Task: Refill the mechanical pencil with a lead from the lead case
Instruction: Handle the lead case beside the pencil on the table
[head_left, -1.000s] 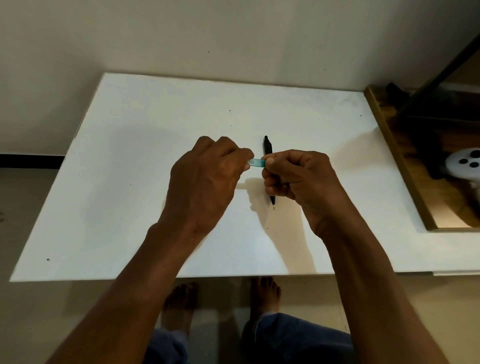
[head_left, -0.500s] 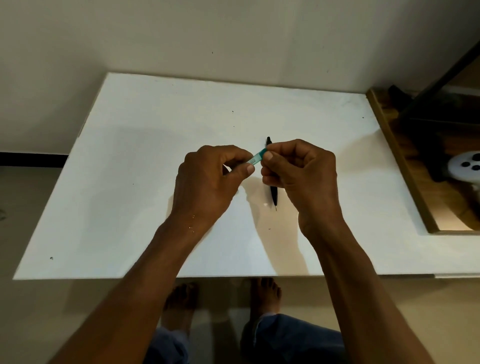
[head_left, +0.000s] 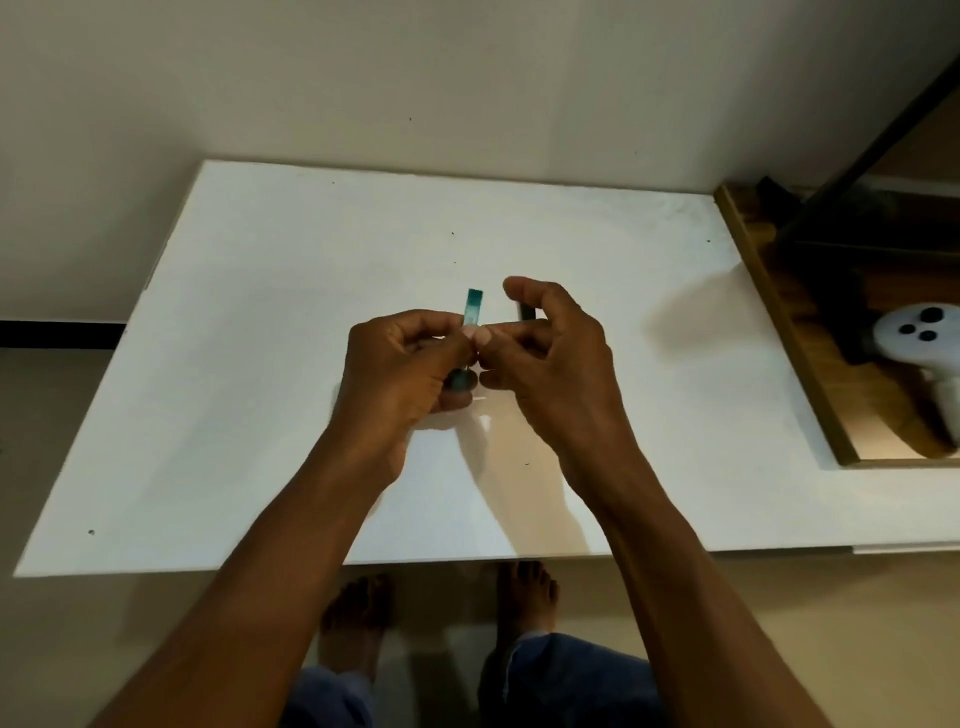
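Observation:
My left hand (head_left: 410, 369) grips a slim teal lead case (head_left: 474, 307) and holds it nearly upright above the middle of the white table (head_left: 260, 364). The case's top end sticks up past my fingers, and its lower end shows below my thumb. My right hand (head_left: 556, 374) meets it from the right, thumb tip pressed on the case's middle and index finger raised. The black mechanical pencil (head_left: 525, 313) lies on the table behind my right hand, with only a short dark piece showing. I see no loose lead.
A wooden-framed surface (head_left: 779, 332) adjoins the table on the right, with a white controller (head_left: 919, 338) and a dark slanted bar on it. A wall runs behind the table. My bare feet show below the table's front edge.
The lead case has swung from lying sideways between my hands to standing nearly upright in my left hand. My right index finger has lifted, and both hands have shifted slightly left over the pencil.

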